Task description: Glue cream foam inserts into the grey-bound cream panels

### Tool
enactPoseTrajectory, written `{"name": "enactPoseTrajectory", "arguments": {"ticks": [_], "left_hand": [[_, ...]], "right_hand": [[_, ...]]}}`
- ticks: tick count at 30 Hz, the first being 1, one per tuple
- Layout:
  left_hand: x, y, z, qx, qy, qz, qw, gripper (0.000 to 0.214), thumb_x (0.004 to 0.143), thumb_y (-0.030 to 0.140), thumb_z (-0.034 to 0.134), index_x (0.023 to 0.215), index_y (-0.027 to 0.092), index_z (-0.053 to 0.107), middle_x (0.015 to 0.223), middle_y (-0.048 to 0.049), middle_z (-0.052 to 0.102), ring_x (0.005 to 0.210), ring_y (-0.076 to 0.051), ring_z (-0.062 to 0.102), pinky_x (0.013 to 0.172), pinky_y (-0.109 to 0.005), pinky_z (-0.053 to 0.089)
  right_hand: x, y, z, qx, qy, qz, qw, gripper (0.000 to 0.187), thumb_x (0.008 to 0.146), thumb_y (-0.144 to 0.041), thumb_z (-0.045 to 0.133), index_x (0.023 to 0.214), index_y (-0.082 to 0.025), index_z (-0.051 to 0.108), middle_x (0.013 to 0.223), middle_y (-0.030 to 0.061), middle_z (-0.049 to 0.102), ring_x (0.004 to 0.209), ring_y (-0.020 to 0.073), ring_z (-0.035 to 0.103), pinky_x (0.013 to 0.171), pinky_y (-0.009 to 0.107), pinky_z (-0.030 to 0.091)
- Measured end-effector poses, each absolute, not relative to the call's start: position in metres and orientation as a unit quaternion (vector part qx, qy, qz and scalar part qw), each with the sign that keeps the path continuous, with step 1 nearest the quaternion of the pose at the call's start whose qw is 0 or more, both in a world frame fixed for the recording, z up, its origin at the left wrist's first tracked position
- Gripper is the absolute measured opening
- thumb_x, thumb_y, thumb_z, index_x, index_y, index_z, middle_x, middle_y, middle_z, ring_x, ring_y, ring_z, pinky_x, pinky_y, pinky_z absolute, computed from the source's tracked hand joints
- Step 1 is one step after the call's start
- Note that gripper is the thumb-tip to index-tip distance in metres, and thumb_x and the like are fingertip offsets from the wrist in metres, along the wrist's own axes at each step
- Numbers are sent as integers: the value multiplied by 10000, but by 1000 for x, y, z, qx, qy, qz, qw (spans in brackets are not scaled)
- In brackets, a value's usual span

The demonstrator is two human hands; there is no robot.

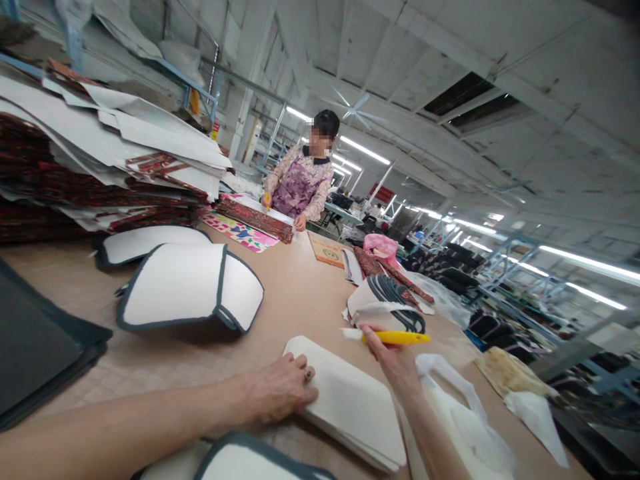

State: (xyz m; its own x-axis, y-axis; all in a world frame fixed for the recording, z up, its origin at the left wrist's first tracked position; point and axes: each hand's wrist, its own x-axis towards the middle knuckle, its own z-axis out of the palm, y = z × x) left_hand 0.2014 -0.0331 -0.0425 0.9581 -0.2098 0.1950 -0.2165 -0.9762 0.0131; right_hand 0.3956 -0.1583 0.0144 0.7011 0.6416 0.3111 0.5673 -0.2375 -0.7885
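A stack of white panels (350,400) with rounded corners lies on the table in front of me. My left hand (285,390), a ring on one finger, grips its left edge with curled fingers. In my right hand (383,347), above the far right side of the stack, is a yellow-handled brush (395,338) with a white tip pointing left. Just beyond it stands a bundle of curved white pieces with dark edging (385,303). Left of the stack, a white, dark-bordered curved piece (175,287) rests on the table; a similar one (250,460) is partly cut off at the bottom.
Dark sheets (40,347) lie at left, below a tall pile of white and red-brown sheets (100,153). A white plastic bag (465,427) sits by my right forearm. Across the table (280,287), a co-worker (305,173) holds something yellow over patterned material (255,217).
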Motion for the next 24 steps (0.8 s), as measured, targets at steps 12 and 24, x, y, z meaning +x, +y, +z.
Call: {"name": "enactPoseTrajectory", "arguments": {"ticks": [12,24], "left_hand": [[201,-31,-47,988,-100,108,38,73,849,169,523,887,231,531,917,-65,561,838,-240,495,625,-344,339],[202,-32,-38,991,-98,68,60,107,845,172,525,929,231,556,991,-80,573,875,-258,503,714,-366,372]], "right_hand": [[374,-96,-18,-760,-441,162,448,262,689,-423,554,657,-172,619,595,-7,569,591,134,513,575,246,408],[444,-223,3,-881,-340,41,326,192,593,-341,543,461,-202,533,428,-24,476,454,143,457,491,265,298]]}}
